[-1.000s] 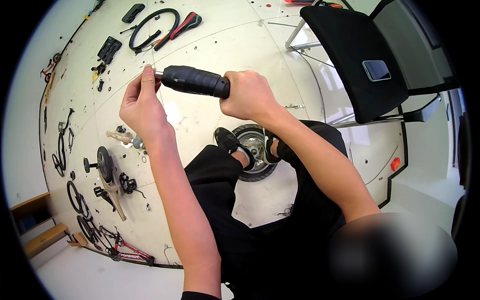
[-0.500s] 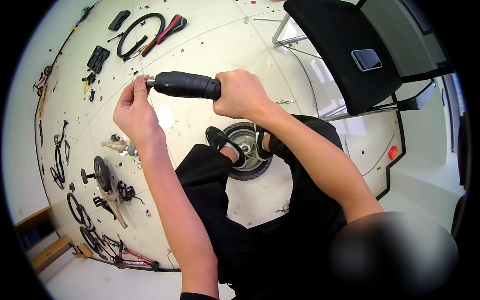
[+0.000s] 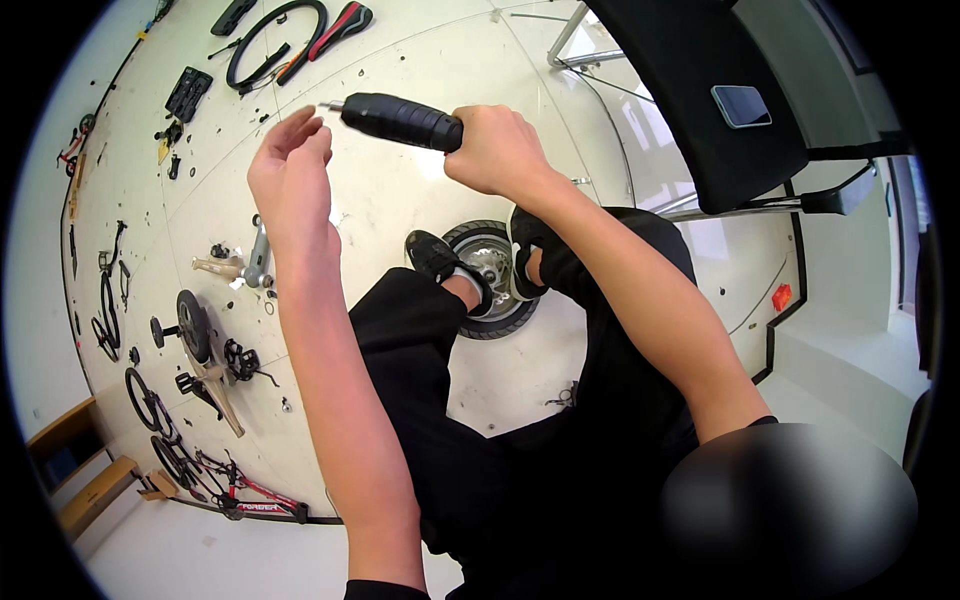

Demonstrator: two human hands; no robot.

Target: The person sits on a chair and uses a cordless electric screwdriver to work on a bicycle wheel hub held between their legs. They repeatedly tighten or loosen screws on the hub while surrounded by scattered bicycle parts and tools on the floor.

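Right hand: fingers wrapped snugly round the back end of a black driver tool (image 3: 400, 120), so the right hand (image 3: 497, 148) has a proper grip.
Left hand: loosely curled, about half open, nothing visibly held; the left hand (image 3: 298, 185) has fingertips just beside the tool's metal tip (image 3: 334, 106).
Driver tool: up between both hands, out past the knees, tip pointing left.
Writing: pale lettering on the red bike frame (image 3: 270, 493), lower left.
Tool case: dark tool case (image 3: 188, 95) on the floor, contents too small to tell.
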